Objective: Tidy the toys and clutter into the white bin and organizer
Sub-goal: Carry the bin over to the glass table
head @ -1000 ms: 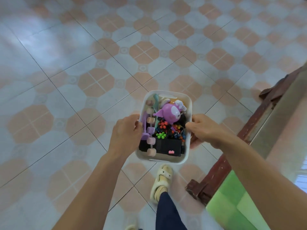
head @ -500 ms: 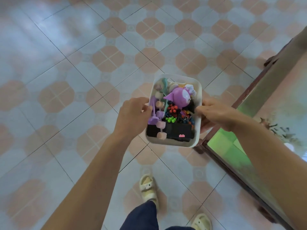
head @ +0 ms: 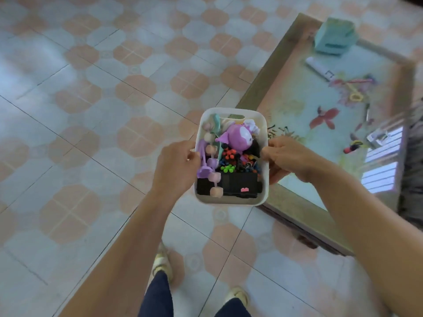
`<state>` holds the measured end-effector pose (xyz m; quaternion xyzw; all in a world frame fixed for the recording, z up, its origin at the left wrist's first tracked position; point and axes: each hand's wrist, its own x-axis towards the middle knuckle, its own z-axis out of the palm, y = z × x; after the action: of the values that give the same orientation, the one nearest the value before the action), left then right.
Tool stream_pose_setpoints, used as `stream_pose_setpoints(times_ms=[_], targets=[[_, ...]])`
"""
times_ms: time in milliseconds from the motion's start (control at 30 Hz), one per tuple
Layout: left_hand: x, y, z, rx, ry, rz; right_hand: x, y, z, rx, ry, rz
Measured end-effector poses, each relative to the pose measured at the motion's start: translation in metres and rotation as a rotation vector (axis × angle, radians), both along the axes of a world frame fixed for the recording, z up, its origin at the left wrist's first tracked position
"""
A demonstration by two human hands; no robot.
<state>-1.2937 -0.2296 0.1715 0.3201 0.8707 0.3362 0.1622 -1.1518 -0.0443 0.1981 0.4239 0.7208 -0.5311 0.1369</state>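
Tiled floor (head: 96,124), pale grey-blue with peach octagon pattern, fills the left and lower view. To the right, a low glass-topped table (head: 295,202) with a wooden frame; floral print under the glass, window reflection on its near right part.

White bin (head: 265,143) held in the air between both hands, over the floor at the table's near left corner. Left hand (head: 176,165) grips the bin's left long wall, fingers curled over the rim. Right hand (head: 290,159) grips the right long wall, thumb over the rim, fingers curled beneath.

Bin contents, packed close: purple round toy figure (head: 238,139) toward the far end; lilac toy with pink blocks (head: 211,170) down the left side; teal piece (head: 216,121) at the far left corner; cluster of small coloured beads (head: 231,160), red, green and orange, in the middle; black box (head: 238,185) with a small pink mark across the near end.

On the table, well apart from the bin: teal organizer (head: 334,37) at the far end, blurred; a white tube (head: 320,68) just near it; scissors with yellow handles (head: 353,91); a red marker (head: 351,148) near the right side; other small items there too blurred to name.

Below: dark trouser legs (head: 158,296) and pale sandals (head: 237,295) on the tiles.
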Motion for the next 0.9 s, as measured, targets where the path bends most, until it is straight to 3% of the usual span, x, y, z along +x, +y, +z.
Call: stream_pose_setpoints(times_ms=[200,367,633,900], targets=[[0.111,0.065,-0.016,0.015,-0.057,-0.063,0.129,0.048,0.006,0.052,-0.031,-0.133],[0.155,0.117,-0.024,0.047,-0.098,-0.082,0.186,0.089,-0.009,0.022,-0.014,-0.209],[0.153,0.235,-0.059,0.074,-0.189,-0.064,0.204,0.176,-0.051,-0.195,0.063,-0.258],[0.125,0.361,-0.103,0.037,-0.241,-0.052,0.169,0.293,-0.093,-0.166,0.128,-0.352]])
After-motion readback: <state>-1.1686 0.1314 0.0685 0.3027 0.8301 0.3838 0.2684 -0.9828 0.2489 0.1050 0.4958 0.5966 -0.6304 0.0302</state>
